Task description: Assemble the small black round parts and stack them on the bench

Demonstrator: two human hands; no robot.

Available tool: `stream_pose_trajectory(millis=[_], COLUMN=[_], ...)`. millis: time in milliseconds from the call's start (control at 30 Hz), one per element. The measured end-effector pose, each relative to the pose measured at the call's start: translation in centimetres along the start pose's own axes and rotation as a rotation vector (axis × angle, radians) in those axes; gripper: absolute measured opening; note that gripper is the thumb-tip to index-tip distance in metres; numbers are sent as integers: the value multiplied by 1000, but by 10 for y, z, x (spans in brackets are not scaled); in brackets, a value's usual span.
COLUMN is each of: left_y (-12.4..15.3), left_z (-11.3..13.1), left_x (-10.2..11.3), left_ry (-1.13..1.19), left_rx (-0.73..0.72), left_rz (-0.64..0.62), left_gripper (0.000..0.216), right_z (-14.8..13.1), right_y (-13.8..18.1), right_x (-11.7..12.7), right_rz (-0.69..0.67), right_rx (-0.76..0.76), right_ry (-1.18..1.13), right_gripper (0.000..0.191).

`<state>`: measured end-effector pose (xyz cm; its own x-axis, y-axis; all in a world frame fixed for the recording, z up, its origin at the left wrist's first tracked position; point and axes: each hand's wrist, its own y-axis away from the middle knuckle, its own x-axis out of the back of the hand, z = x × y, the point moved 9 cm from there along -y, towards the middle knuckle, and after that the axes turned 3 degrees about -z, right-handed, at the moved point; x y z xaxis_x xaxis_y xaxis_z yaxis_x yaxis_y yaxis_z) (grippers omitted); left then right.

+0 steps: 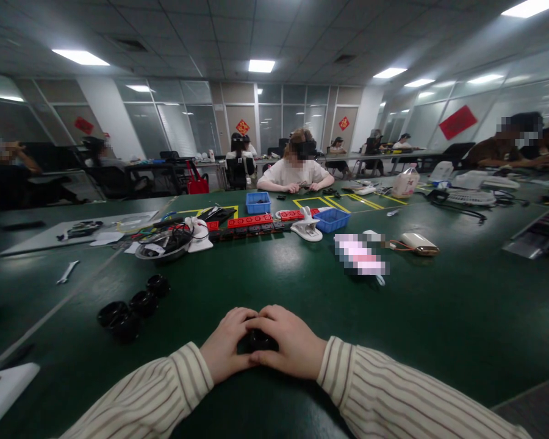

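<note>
Your left hand (227, 344) and right hand (293, 342) are curled around a small black pot (261, 339), holding it between them, close in front of you over the green bench (407, 341). More black pots (143, 303) stand in a bunch to the left. Farther off, a shiny bowl (167, 256) is full of dark wires (176, 239). Two blue bins (258, 207) sit near the middle; you can't tell what's inside.

Before me: glossy dark-green surface (416, 341) | on my left: four rounded glossy black cup-like pieces (143, 303), clustered | farther left: slim silver metal wrench (68, 272) | beyond, I see: round metal bowl (162, 256), two rectangular blue plastic bins (335, 224)
</note>
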<state>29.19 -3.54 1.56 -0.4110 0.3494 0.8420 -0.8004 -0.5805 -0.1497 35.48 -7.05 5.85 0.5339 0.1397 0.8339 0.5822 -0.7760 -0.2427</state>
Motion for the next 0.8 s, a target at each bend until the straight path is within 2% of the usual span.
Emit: stream_pose_trajectory(millis=[100,167,267,333,400,500,600,733,800], left_y=[0,0,1,1,1,2,3,3,3], left_z=[1,2,3,3,4,2,-1,-5,-8], left_x=[1,2,4,4,6,8,10,10,10], left_ry=[-5,-25,-44,-39,-25,-10,-23,-29,-26], left_rx=[14,16,28,38,49,91,135,164,178], left_rz=[-5,-5,0,2,8,28,54,78,85], left_gripper=[42,42,42,42,41,39,38,37,36], right_z=[-4,0,27,51,71,86,82,70,71], right_y=[2,4,9,12,14,18,18,17,18], right_x=[12,30,51,51,44,35,28,18,13], right_rz=[48,161,334,365,360,348,280,98,38], right_rx=[77,89,-31,-152,-244,-295,-263,-213,-224], right_ry=[-61,-138,-271,-337,-368,-371,-381,-388,-381], right_gripper=[37,34,34,30,22,19,26,24,38])
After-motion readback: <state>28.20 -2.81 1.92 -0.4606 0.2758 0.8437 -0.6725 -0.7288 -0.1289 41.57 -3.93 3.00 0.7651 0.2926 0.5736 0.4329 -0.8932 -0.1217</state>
